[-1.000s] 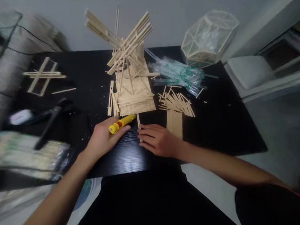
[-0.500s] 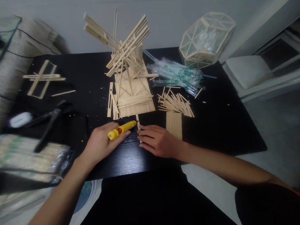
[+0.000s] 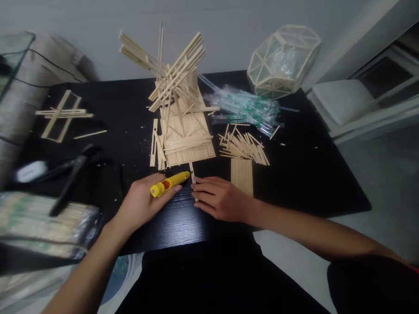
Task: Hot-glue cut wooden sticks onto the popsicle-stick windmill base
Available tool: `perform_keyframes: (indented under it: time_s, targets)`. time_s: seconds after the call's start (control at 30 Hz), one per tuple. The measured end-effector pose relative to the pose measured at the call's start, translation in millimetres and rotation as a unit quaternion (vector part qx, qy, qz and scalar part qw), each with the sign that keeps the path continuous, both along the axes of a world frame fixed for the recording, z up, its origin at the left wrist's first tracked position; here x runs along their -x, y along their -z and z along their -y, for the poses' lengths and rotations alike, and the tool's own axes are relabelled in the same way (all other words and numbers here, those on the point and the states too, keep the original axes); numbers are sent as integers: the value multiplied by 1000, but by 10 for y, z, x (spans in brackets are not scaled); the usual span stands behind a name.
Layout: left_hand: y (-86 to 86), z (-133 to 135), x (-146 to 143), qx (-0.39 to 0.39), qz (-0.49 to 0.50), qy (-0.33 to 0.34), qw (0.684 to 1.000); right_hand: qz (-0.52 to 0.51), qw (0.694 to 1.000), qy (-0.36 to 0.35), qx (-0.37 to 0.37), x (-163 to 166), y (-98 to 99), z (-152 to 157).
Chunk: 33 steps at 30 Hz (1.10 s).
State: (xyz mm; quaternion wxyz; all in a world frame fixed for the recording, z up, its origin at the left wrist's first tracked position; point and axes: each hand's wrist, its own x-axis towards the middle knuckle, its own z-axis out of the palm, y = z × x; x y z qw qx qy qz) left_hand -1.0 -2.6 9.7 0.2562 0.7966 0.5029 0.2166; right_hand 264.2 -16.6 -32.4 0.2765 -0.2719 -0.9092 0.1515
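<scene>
My left hand [image 3: 139,200] is closed around a yellow pen-like tool [image 3: 169,183] with a reddish window in its side. Its thin dark tip points right and meets, or nearly meets, a narrow wooden strip [image 3: 192,168] on the black table. From the right, the bent fingers of my right hand [image 3: 224,199] press together along that strip, covering part of it. Just beyond both hands stands a windmill-like model [image 3: 188,151] built of wooden sticks, with crossed blades above a slatted base.
Loose sticks [image 3: 245,146] and a flat stick panel [image 3: 241,176] lie right of the model. Behind them are plastic wrappers [image 3: 245,107] and a faceted stick frame [image 3: 283,61]. A stick frame [image 3: 60,115], a black clamp-like tool [image 3: 70,181] and a bagged stick bundle [image 3: 42,220] are at left.
The whole view has shifted slightly, with the background sitting a little lower. Both hands, the yellow tool and the strip keep nearly the same positions relative to each other.
</scene>
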Motion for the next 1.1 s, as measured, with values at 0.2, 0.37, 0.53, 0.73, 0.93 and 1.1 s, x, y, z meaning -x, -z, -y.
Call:
perform_keyframes:
  time_s: [0.2, 0.37, 0.53, 0.73, 0.93, 1.1]
  targets:
    - [32, -65, -28, -6, -9, -18, 1000, 2, 1000, 3, -2, 2, 14, 3]
    - [64, -107, -63, -26, -37, -33, 998, -3, 1000, 1, -8, -1, 18, 0]
    - [22, -69, -53, -9, -36, -26, 999, 1, 1000, 2, 2, 3, 21, -4]
    - [-85, -3, 131, 44, -2, -25, 999, 6, 1000, 2, 2, 2, 17, -2]
    - [-156, -126, 468, -50, -102, -238, 965, -12, 1000, 2, -7, -1, 12, 4]
    - [-121, -328, 598, -26, -240, -238, 941, 0, 1000, -3, -6, 0, -16, 8]
